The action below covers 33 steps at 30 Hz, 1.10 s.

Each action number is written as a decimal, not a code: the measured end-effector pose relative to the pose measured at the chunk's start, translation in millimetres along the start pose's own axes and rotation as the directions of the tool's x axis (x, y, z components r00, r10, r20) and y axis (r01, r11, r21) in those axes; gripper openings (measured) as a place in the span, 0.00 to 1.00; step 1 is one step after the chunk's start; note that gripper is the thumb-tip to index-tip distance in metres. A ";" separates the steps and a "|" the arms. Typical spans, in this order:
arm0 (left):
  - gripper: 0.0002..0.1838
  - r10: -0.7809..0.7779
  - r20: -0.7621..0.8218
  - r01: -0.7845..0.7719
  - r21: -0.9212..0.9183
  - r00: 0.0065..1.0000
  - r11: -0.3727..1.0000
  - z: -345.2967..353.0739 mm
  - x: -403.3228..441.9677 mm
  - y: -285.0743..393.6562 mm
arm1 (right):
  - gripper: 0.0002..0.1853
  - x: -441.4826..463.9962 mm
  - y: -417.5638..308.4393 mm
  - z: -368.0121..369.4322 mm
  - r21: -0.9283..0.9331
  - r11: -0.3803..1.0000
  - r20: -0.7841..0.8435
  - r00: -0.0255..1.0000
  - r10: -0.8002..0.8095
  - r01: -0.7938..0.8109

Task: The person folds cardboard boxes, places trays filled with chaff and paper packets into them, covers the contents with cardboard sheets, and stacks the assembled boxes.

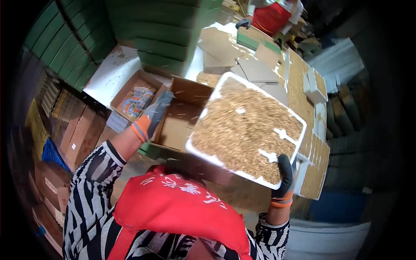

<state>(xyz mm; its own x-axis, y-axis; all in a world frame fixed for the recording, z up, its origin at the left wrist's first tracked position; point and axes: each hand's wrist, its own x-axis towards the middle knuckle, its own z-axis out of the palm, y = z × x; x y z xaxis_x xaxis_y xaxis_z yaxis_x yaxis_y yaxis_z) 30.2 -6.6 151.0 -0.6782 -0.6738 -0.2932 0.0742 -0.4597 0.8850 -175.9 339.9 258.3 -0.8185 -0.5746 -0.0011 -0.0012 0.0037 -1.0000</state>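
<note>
My right hand (286, 177), in a dark glove with an orange cuff, is closed on the near right corner of a white tray (207, 157). The tray is tilted over the right part of an open cardboard box (173, 130) and full of loose golden-brown flakes (242, 125), with white pieces among them. My left hand (158, 113), gloved alike, lies along the box's left wall with its fingers stretched out. Part of the box is hidden behind the tray. Beside my left hand, a smaller open carton (122, 99) holds colourful printed packets (138, 100) on brown flakes.
Slatted green panels (151, 39) rise behind the box. Across the table a person in a red apron (271, 18) works near a green-edged box (248, 39). More flake-filled trays (299, 86) line the right side. Brown cartons (80, 134) are stacked at left.
</note>
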 end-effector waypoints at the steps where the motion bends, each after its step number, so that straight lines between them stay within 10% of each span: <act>1: 0.37 -0.022 0.051 0.027 -0.098 0.998 0.995 6.9 -3.3 4.6 | 0.20 6.7 -13.8 18.5 -0.052 0.998 0.036 0.999 0.019 -0.017; 8: 0.34 -0.076 0.228 0.152 -0.336 0.971 0.929 18.8 -37.5 47.3 | 0.38 46.8 -33.3 109.3 -0.077 0.991 0.273 0.954 0.126 -0.109; 14: 0.29 -0.076 0.125 0.113 -0.318 0.989 0.941 -3.2 -14.2 8.3 | 0.35 65.4 -33.0 102.8 -0.575 0.811 0.455 0.866 0.209 0.106; 16: 0.29 -0.152 0.156 0.196 -0.323 0.976 0.926 -3.3 -18.1 15.6 | 0.37 65.2 -54.5 113.8 -0.913 0.279 0.387 0.843 0.373 0.296; 23: 0.27 -0.057 0.073 0.064 -0.093 0.996 0.994 -22.2 -0.9 -3.5 | 0.14 92.2 -6.0 122.8 -0.739 -0.359 0.415 0.805 0.423 0.570; 33: 0.34 0.248 0.012 -0.220 0.508 0.969 0.833 -16.7 -9.8 9.5 | 0.18 81.7 -8.5 134.7 -0.772 -0.300 0.467 0.821 0.328 0.560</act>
<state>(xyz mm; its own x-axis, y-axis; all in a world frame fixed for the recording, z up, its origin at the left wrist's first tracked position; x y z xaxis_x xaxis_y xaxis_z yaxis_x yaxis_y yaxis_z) 49.8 -14.0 156.3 -0.6474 -0.7598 -0.0596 -0.1601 0.0591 0.9853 -165.4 182.7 266.2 -0.4036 -0.8529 -0.3311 -0.9016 0.3092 0.3024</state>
